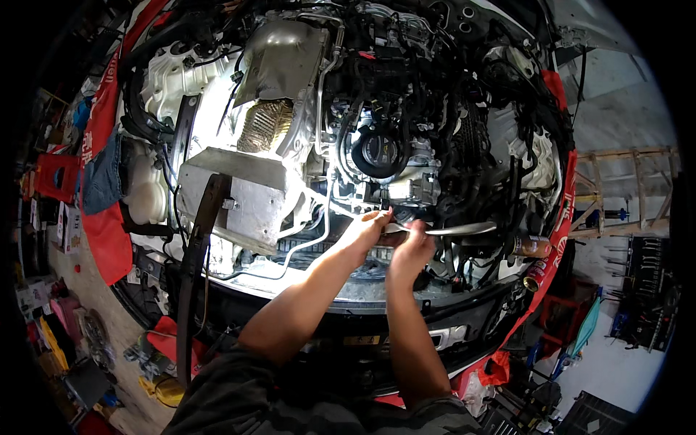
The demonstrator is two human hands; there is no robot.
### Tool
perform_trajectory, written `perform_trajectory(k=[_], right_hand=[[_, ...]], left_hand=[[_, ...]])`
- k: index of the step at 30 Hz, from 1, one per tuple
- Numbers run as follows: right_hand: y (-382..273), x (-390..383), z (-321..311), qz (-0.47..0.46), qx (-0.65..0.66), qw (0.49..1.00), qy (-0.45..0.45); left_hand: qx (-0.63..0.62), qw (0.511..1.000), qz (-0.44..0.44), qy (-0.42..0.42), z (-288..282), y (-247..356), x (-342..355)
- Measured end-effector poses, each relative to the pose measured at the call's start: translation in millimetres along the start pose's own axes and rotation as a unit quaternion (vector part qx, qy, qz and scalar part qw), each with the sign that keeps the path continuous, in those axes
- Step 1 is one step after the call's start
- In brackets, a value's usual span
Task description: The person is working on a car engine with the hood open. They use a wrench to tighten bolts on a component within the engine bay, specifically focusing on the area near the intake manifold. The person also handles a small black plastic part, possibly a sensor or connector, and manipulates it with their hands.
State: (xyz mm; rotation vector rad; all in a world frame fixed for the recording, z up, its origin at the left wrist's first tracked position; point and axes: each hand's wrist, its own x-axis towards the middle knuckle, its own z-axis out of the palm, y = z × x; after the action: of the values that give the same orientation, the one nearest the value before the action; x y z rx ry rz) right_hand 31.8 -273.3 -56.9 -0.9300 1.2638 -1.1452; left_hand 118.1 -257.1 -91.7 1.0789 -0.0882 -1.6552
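Both my arms reach over the front of an open engine bay to the front of the engine (413, 190). My right hand (410, 254) is closed round a long silver hand tool (464, 229), whose handle sticks out to the right. The tool's working end is hidden between my hands, so its exact kind does not show. Just to the left, my left hand (368, 230) has its fingers pinched together at the engine's front, below the round black oil filler cap (380, 151). What those fingers hold is too small to make out.
Red fender covers (109, 239) hang over both sides of the car. A dark metal bar (200, 268) stands at the left front, before a silver heat shield (235, 192). A spray can (531, 246) lies at the right edge. Hoses and cables surround my hands.
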Motion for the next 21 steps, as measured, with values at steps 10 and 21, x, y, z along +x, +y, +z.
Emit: perform_trajectory(k=[10,21], right_hand=[[-7.5,-8.9,-6.3,-0.305,-0.334,0.883,-0.128],[6.8,15.7,-14.0,0.0,0.003,1.0,0.002]], left_hand=[[-0.077,0.997,0.019,-0.011,1.0,-7.3,7.0],[-0.012,0.998,0.038,-0.052,0.2,-2.9,3.6]])
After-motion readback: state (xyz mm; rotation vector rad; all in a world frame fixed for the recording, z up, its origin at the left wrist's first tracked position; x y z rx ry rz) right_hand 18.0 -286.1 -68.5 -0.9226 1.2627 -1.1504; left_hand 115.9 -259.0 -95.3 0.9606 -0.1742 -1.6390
